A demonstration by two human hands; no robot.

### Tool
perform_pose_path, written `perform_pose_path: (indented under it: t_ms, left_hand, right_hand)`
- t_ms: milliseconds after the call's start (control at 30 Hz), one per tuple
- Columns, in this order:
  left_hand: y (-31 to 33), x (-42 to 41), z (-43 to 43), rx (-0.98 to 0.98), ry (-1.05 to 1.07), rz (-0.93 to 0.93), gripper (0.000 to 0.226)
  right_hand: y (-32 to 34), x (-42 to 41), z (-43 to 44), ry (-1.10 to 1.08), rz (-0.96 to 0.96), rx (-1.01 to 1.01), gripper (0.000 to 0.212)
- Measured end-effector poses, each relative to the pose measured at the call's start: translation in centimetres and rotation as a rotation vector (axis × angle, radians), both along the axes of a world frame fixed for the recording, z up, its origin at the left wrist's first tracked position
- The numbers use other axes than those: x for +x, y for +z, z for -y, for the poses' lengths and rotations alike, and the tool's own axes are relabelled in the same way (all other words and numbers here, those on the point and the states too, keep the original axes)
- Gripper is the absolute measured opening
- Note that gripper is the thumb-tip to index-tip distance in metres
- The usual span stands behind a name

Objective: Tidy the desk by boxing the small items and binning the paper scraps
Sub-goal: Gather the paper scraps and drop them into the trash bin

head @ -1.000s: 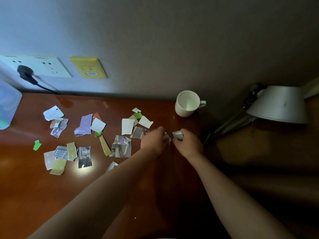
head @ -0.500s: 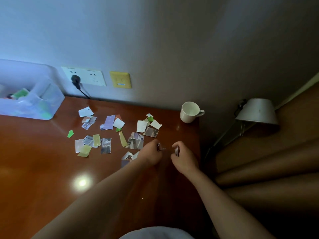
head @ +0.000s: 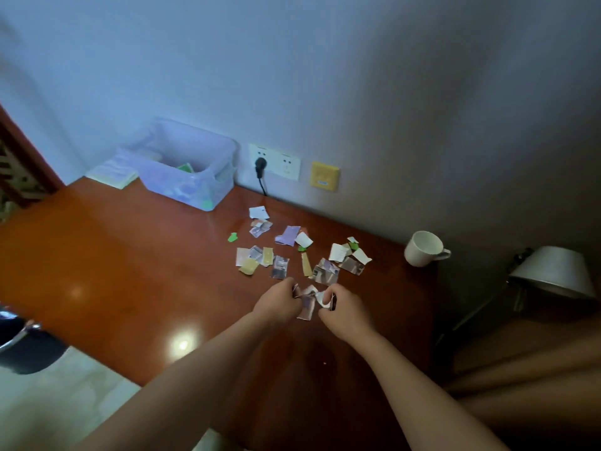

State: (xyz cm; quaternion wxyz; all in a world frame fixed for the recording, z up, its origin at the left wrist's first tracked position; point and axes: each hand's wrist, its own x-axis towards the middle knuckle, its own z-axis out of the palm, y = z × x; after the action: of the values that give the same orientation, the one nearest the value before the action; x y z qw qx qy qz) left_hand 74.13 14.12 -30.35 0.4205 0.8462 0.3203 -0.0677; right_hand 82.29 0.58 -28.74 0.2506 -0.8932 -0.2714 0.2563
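Note:
Several torn paper scraps (head: 286,252) lie scattered on the reddish wooden desk (head: 130,271), in front of the wall. My left hand (head: 276,302) and my right hand (head: 341,312) are close together at the near edge of the scatter. Each hand pinches a small paper scrap; the left one's scrap (head: 307,304) hangs between the two hands, the right one's scrap (head: 327,299) sits at its fingertips. A clear plastic box (head: 192,167) with small items inside stands at the back left of the desk against the wall.
A white mug (head: 422,249) stands at the desk's right back corner. A grey lamp shade (head: 553,271) hangs to the right, beyond the desk edge. A wall socket with a black plug (head: 260,164) sits behind the scraps. A dark bin (head: 26,346) shows at the left edge.
The view has pulled back and swung left, so the clear box and the floor are now visible. Both hands have stayed together, each still pinching a scrap.

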Motion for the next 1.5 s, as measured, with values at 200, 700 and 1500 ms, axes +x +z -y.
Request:
perform_pose_path:
  t_ms: [200, 700, 1500]
  left_hand:
    - [1.9, -8.8, -5.5, 0.01, 0.119, 0.073, 0.017]
    - [4.0, -40.9, -20.5, 0.133, 0.593, 0.1, 0.017]
    - [-0.2, -62.9, -42.2, 0.09, 1.089, -0.057, 0.017]
  right_hand:
    - [1.7, -7.0, -5.9, 0.15, 0.036, -0.023, 0.012]
    - [2.8, -34.3, -26.3, 0.578, -0.01, 0.135, 0.012]
    - [-2.3, -54.8, -58.2, 1.112, 0.032, 0.045, 0.013]
